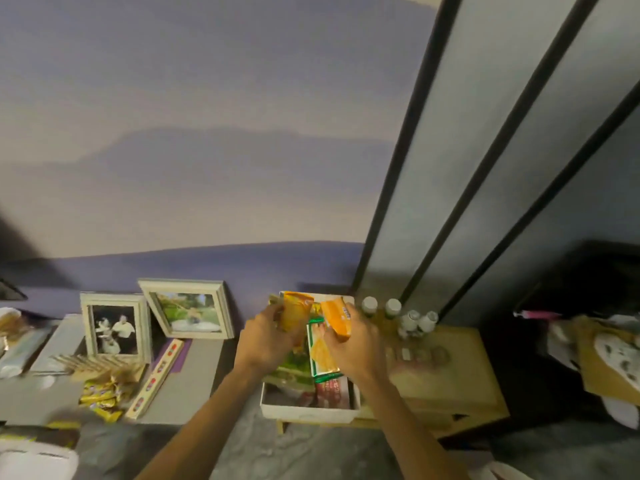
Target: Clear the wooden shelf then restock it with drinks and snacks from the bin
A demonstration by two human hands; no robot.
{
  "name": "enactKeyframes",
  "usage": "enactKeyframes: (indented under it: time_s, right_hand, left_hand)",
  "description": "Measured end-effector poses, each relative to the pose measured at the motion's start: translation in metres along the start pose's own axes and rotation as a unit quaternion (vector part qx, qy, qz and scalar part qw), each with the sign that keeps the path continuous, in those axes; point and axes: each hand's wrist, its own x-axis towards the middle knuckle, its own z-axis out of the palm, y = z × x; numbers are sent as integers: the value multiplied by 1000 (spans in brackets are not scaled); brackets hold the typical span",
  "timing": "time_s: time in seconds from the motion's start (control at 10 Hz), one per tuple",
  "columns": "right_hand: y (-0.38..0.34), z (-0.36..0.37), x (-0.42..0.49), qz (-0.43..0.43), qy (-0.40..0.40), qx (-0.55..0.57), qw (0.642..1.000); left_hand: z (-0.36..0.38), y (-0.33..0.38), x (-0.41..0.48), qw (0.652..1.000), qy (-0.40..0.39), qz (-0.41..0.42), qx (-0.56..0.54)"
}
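- A white bin (308, 414) sits near centre at the left end of the low wooden shelf (450, 375), full of packets, with a green-edged cracker pack (320, 353) on top.
- Left of the bin, yellow wrapped sweets (102, 398) lie heaped on the grey surface.
- Over the bin, the left hand (268, 337) grips a yellow snack packet (294, 311), fingers curled round it.
- The right hand (355, 342) pinches an orange packet (336, 322) just beside it.
- Farther right, small white-capped bottles (410, 320) stand along the shelf's far edge.
- Far left, two framed photos (116, 329) lean at the wall.
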Motion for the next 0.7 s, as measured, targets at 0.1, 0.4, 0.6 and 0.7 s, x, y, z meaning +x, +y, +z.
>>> enactKeyframes:
  time_s: [0.1,0.4,0.6,0.7]
  right_hand:
    - [43,44,-12,10,-18,-21,1000]
    - [78,127,-11,-41,62,-110,991]
    - [77,125,-19,-32,24,-120,992]
    - [76,112,-22,-30,7,-102,994]
  left_hand:
    - [50,-29,10,998,-11,-54,24]
    - [126,-82,48,990,50,-60,117]
    - [124,-101,49,993,51,-20,107]
    - [116,-101,46,996,42,9,83]
